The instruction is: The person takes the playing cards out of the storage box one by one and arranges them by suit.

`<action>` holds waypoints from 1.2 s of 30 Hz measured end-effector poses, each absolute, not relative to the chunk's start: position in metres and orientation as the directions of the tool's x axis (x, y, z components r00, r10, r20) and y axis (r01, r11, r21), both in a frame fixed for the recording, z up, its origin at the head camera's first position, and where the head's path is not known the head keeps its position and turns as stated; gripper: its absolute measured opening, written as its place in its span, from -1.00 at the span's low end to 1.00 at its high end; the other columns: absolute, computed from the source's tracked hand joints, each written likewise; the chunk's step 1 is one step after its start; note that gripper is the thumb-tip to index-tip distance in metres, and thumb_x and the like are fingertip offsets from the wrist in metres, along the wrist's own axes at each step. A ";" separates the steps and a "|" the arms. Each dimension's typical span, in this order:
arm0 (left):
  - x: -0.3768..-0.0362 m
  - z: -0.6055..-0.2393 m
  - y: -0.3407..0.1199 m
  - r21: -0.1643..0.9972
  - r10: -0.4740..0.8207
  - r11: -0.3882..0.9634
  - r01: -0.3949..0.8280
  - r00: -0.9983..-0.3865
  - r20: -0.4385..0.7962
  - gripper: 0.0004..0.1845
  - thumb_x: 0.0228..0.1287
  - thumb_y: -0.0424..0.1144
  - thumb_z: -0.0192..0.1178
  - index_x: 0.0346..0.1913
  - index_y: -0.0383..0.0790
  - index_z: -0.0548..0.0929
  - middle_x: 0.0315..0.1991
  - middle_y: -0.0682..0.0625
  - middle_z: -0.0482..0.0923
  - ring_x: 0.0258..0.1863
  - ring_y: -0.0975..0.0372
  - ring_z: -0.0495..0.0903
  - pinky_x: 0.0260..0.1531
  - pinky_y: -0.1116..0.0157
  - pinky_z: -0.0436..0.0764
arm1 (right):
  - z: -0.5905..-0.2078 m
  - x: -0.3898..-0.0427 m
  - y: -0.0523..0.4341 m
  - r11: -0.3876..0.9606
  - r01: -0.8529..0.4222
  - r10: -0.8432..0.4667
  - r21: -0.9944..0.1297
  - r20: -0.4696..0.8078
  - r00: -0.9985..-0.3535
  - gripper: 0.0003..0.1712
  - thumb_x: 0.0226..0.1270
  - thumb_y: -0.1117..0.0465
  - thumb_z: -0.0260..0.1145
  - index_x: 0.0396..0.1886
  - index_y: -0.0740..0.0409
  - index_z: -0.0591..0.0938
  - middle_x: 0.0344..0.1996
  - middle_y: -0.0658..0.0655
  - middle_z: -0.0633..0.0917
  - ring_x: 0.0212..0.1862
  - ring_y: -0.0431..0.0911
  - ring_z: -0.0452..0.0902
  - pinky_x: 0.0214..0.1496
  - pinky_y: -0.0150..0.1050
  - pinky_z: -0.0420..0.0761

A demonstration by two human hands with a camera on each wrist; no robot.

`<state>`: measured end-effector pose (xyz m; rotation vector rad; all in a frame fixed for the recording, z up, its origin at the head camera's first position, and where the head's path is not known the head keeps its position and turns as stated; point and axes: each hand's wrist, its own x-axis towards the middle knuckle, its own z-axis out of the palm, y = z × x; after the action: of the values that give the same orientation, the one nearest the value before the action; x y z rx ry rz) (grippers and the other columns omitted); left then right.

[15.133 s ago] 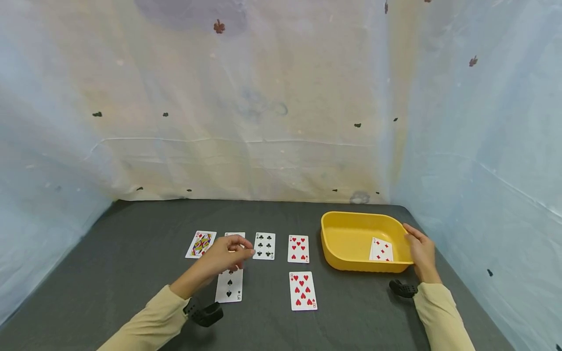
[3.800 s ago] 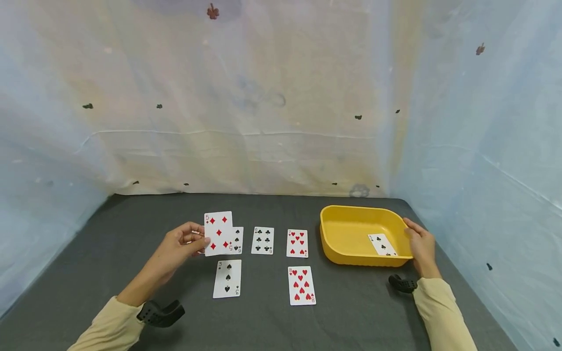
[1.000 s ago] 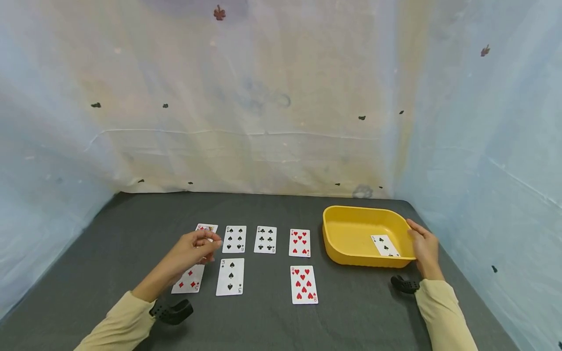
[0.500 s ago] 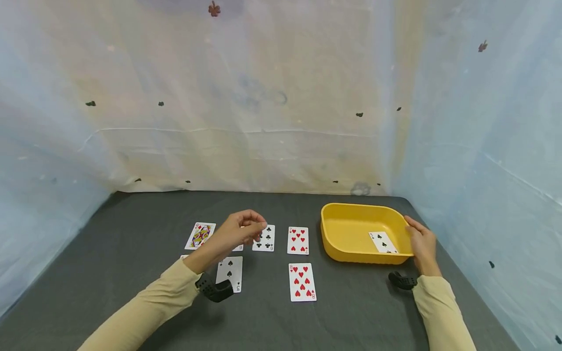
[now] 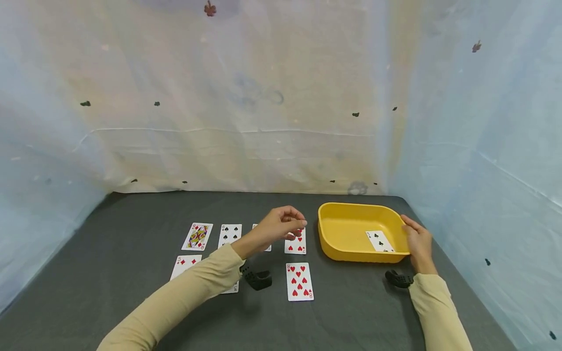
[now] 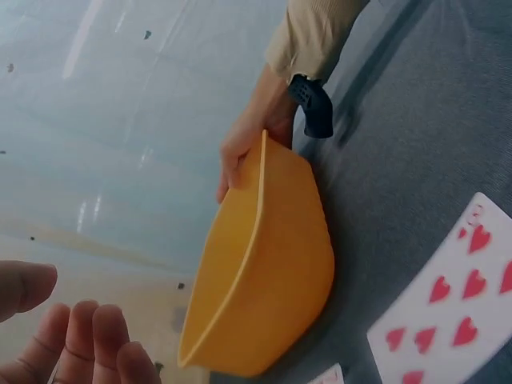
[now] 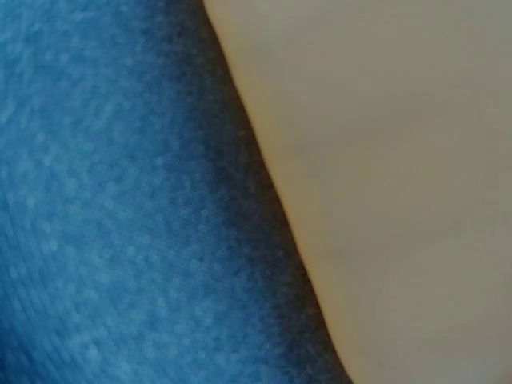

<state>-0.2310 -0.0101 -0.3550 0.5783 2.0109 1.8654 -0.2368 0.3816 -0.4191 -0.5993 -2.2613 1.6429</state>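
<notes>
My left hand [image 5: 281, 225] hovers over the seven of hearts [image 5: 295, 247], covering its upper part. In the left wrist view its thumb and fingers [image 6: 80, 340] stand apart with nothing between them. At the right, my right hand [image 5: 419, 246] grips the right end of a yellow plastic tub [image 5: 351, 255]. Inside the tub lies a clubs card [image 5: 378, 241], tilted, its lower edge hidden by the near wall. The right wrist view is blurred and filled by skin and dark cloth.
Face-up on the dark tablecloth [image 5: 351, 312] lie the queen of diamonds [image 5: 197, 237], six of spades [image 5: 230, 233], five of diamonds [image 5: 184, 264] and eight of hearts [image 5: 300, 282]. My left arm mostly hides the six of clubs [image 5: 268, 248] and three of spades [image 5: 233, 288]. Hanging sheets [image 5: 246, 161] surround the table.
The five of diamonds went from my left hand to the table below the queen. That hand has since swept right, empty, toward the tub. A clubs card replaced the diamonds card showing in the tub.
</notes>
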 end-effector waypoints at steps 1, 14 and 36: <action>-0.232 -0.355 -0.005 0.996 0.510 0.056 0.063 -0.860 0.026 -0.75 0.33 -0.25 0.26 -0.04 -0.33 0.56 -0.25 -0.10 0.62 -0.21 -0.05 0.61 -0.17 0.12 0.63 | -0.419 -0.236 0.382 0.269 0.166 0.485 -0.949 -0.015 -0.874 -0.51 0.58 0.14 -0.06 0.41 0.15 0.36 0.39 0.24 0.30 0.27 0.12 0.33 -0.18 -0.51 0.54; -0.249 -0.345 0.056 0.999 0.503 0.035 0.031 -0.864 0.009 -0.78 0.30 -0.26 0.29 -0.06 -0.28 0.59 -0.18 -0.16 0.62 -0.30 0.11 0.65 -0.11 0.11 0.62 | -0.419 -0.234 0.388 0.271 0.164 0.496 -0.949 -0.009 -0.868 -0.51 0.55 0.16 -0.03 0.40 0.17 0.38 0.39 0.22 0.32 0.29 0.12 0.32 -0.19 -0.52 0.52; -0.260 -0.368 0.162 0.991 0.241 0.130 -0.017 -0.969 -0.048 -0.84 0.21 -0.18 0.38 -0.27 -0.14 0.62 -0.36 0.06 0.54 -0.34 0.18 0.54 -0.31 0.26 0.52 | -0.418 -0.233 0.382 0.273 0.092 0.463 -0.958 0.047 -0.885 -0.52 0.56 0.18 -0.02 0.39 0.19 0.38 0.37 0.25 0.34 0.27 0.11 0.34 -0.17 -0.54 0.51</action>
<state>-0.2601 0.1623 -0.3684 0.2223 2.2055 1.9384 -0.2335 0.3822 -0.4179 -0.5073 -2.2310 1.6451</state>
